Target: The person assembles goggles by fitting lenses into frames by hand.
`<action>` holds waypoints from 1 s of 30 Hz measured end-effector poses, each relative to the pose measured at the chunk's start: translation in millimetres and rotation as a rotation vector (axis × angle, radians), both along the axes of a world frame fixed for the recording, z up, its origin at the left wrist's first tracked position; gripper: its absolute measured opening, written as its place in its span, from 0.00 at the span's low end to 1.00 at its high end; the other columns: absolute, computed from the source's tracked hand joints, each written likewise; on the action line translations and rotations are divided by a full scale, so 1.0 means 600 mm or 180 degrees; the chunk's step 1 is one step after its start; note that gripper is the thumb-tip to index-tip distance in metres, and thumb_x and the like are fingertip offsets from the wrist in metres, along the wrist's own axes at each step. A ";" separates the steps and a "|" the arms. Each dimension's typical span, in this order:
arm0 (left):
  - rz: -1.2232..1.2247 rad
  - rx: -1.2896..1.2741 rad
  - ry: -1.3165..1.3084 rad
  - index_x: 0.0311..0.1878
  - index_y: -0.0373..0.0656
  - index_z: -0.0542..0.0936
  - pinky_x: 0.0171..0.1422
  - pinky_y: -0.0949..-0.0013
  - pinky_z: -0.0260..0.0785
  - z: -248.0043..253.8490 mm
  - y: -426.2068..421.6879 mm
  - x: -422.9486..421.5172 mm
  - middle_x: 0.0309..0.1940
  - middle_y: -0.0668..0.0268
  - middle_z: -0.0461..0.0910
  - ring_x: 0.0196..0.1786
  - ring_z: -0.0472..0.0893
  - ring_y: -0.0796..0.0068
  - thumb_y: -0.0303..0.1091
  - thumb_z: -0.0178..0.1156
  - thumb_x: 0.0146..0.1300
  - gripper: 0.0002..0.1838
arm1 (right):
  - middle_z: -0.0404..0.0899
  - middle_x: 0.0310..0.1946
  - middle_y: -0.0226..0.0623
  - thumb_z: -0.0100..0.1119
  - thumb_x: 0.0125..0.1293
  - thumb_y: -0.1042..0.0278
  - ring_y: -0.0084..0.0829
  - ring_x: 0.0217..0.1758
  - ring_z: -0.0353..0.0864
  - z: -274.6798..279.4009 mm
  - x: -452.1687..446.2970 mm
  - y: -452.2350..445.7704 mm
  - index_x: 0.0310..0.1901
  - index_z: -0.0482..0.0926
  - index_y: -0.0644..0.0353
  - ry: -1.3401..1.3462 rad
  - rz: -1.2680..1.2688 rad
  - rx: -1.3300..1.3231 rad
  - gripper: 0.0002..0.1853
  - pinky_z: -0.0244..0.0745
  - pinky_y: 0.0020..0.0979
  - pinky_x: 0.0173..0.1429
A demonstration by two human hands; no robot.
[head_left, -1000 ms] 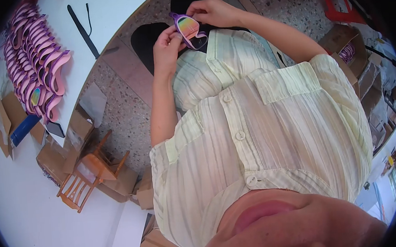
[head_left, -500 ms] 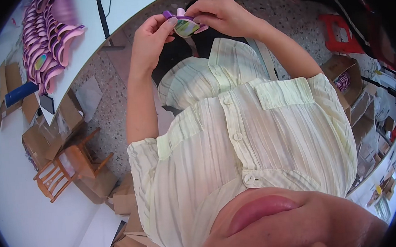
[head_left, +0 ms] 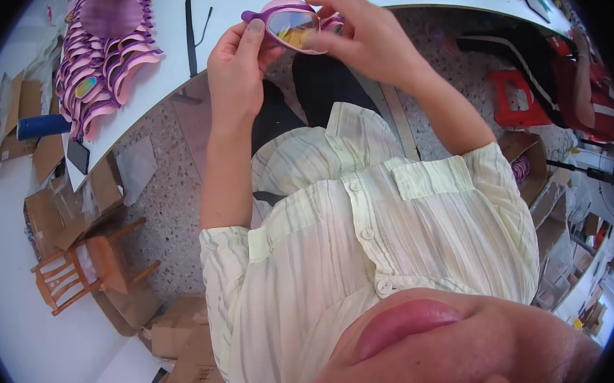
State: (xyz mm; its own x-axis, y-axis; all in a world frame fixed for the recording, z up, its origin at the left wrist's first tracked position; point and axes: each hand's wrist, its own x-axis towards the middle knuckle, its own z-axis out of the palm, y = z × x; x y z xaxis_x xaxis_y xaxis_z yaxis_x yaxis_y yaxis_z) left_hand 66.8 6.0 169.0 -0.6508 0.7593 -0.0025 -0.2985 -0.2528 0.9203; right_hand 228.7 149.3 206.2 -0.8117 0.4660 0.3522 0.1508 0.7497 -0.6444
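Note:
Purple-and-pink goggles (head_left: 294, 30) with a shiny mirrored lens are held up in front of me, near the table's edge. My left hand (head_left: 239, 61) pinches their left end between thumb and fingers. Around the right end curl the fingers of my right hand (head_left: 361, 35), its thumb blurred at the lens's lower edge. The right part of the goggles is mostly hidden behind that hand.
Rows of similar purple-and-pink goggles (head_left: 117, 66) lie at the white table's (head_left: 226, 5) left. Beside them are a blue cylinder (head_left: 42, 126) and a phone (head_left: 77, 156). A wooden chair (head_left: 88, 267), cardboard boxes (head_left: 181, 325) and a red stool (head_left: 518, 102) stand around. Another person (head_left: 588, 93) sits right.
The goggles have turned so that a lens faces me more fully. My right hand has shifted around their right end. The view has tilted, showing more of the table.

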 end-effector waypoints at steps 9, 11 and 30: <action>0.0130 -0.0257 0.0523 0.62 0.35 0.76 0.52 0.67 0.81 0.006 0.031 -0.033 0.54 0.57 0.79 0.51 0.83 0.68 0.34 0.72 0.67 0.25 | 0.78 0.53 0.38 0.78 0.59 0.53 0.37 0.47 0.87 0.001 -0.053 0.034 0.69 0.75 0.48 0.0005 -0.0251 0.0973 0.36 0.85 0.37 0.48; 0.0488 -0.0685 0.2429 0.67 0.37 0.74 0.57 0.63 0.79 0.015 0.043 -0.052 0.58 0.55 0.76 0.55 0.81 0.63 0.34 0.77 0.59 0.34 | 0.78 0.53 0.37 0.77 0.60 0.56 0.38 0.46 0.87 0.007 -0.068 0.056 0.69 0.75 0.48 -0.0273 -0.0201 0.1260 0.35 0.85 0.37 0.47; 0.0384 -0.0504 0.4145 0.63 0.45 0.81 0.52 0.61 0.80 -0.097 0.129 -0.148 0.47 0.61 0.80 0.50 0.83 0.60 0.36 0.82 0.50 0.35 | 0.83 0.46 0.37 0.72 0.66 0.67 0.34 0.42 0.86 -0.029 -0.182 0.159 0.62 0.81 0.54 -0.0659 0.0535 0.0219 0.23 0.83 0.34 0.47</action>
State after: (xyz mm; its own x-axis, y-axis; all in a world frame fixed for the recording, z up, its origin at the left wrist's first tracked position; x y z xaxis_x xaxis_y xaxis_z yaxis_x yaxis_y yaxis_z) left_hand -22.3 83.1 110.8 -0.3076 0.7460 0.5906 0.8399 -0.0788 0.5370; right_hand 119.7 244.9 188.6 -0.9336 0.2993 0.1970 0.1437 0.8163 -0.5595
